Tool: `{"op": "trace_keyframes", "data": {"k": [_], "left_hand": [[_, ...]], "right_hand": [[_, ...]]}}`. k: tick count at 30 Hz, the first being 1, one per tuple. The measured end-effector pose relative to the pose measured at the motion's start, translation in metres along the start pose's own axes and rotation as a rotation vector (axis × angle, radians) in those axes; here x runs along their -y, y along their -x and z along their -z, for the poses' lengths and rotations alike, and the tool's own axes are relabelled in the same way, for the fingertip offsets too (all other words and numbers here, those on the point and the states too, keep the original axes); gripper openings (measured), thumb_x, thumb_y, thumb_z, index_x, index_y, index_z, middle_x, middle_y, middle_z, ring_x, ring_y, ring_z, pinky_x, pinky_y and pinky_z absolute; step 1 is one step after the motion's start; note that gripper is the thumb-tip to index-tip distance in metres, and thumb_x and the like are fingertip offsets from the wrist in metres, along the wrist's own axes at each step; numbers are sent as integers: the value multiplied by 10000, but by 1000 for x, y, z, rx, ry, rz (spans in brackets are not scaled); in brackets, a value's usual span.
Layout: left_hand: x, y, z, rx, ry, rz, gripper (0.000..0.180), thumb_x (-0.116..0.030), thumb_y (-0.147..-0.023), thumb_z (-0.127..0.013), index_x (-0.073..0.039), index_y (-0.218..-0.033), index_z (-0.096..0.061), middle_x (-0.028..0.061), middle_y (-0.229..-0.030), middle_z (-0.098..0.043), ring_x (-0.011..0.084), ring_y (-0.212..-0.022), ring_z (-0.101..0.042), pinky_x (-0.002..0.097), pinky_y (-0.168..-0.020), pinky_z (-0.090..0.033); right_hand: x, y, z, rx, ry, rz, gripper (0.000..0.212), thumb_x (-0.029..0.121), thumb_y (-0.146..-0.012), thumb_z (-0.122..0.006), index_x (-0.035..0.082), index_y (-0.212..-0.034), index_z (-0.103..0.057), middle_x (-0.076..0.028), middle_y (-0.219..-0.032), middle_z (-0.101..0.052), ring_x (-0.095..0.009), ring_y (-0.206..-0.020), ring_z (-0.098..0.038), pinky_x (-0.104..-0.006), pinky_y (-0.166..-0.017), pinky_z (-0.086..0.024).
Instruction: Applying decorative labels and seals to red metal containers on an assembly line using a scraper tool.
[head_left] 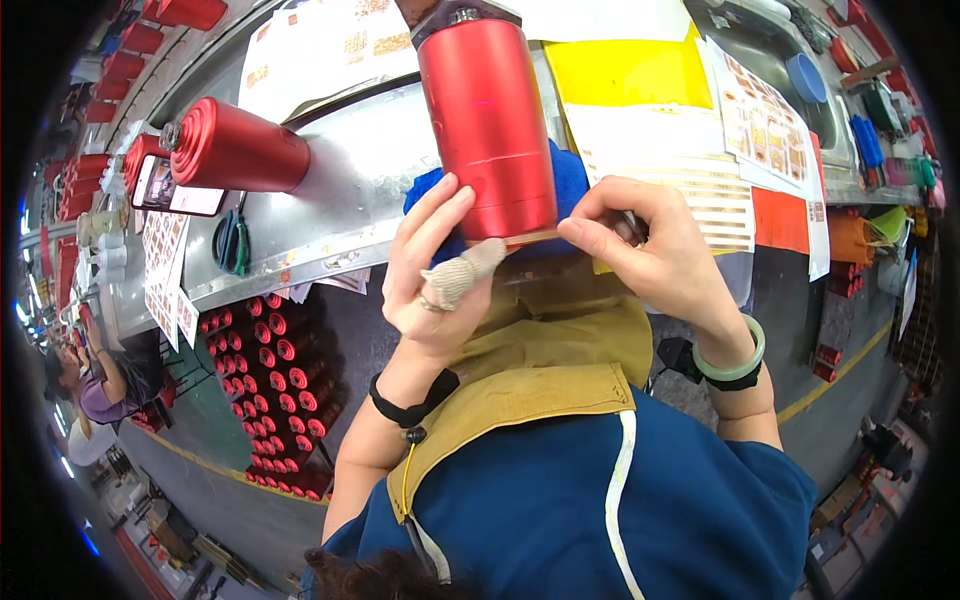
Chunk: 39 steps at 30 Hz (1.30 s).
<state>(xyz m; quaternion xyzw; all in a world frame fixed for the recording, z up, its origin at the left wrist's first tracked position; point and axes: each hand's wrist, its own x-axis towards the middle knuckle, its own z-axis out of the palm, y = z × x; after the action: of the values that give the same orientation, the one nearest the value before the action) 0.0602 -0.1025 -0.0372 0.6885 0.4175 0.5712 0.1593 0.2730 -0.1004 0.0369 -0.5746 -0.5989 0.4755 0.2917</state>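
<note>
A workshop with a metal table over a hard grey floor.
The shiny metal table (355, 185) spreads beyond the fingers (600, 245) and out to both sides, its left part catching pale glare. Well below it, the floor (775, 345) shows to the left and right of the fingers, greenish in one stretch on the left. A yellow line (806, 399) crosses it on the right, and another stripe (205, 462) runs along the left. Far left of the fingers, small white and bluish lights (67, 467) glow. Far right stands a dark grid (922, 335), too small to tell clearly.
</note>
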Motion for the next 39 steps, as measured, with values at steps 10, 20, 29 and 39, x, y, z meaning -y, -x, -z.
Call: {"op": "trace_keyframes", "data": {"k": [10,20,29,39], "left_hand": [[-4,-10,4,116,-302,-332,264,5,-780,-820,-104,-1019,-795,184,-1283,-693,381,-1138,-687,422,-947,-598],[3,2,5,58,-176,-228,383,55,-816,-807,-5,-1185,-729,204,-1366,-639,379,-1184,-660,451,-1002,-559],[3,-6,-1,41,-150,-240,251,21,-761,-833,-104,-972,-778,142,-1192,-732,389,-1111,-695,446,-913,-609],[8,11,1,-34,-43,-64,455,75,-756,-836,9,-1188,-710,207,-1256,-699,373,-1142,-690,419,-956,-596]], "right_hand": [[-7,-3,0,-19,24,5,233,196,-903,-767,-28,-855,-732,-63,-652,-624,-116,-583,-500,-299,-553,-402],[-6,-3,-2,-18,12,-5,226,193,-907,-767,-28,-872,-736,-51,-647,-617,-109,-578,-488,-298,-546,-396],[-12,-1,-6,10,-28,-2,186,170,-945,-743,-4,-883,-716,61,-660,-546,-9,-585,-410,-224,-530,-302],[-9,-2,-2,-19,-21,-12,224,197,-908,-767,-23,-871,-740,-28,-646,-597,-89,-580,-471,-283,-548,-384]]}}
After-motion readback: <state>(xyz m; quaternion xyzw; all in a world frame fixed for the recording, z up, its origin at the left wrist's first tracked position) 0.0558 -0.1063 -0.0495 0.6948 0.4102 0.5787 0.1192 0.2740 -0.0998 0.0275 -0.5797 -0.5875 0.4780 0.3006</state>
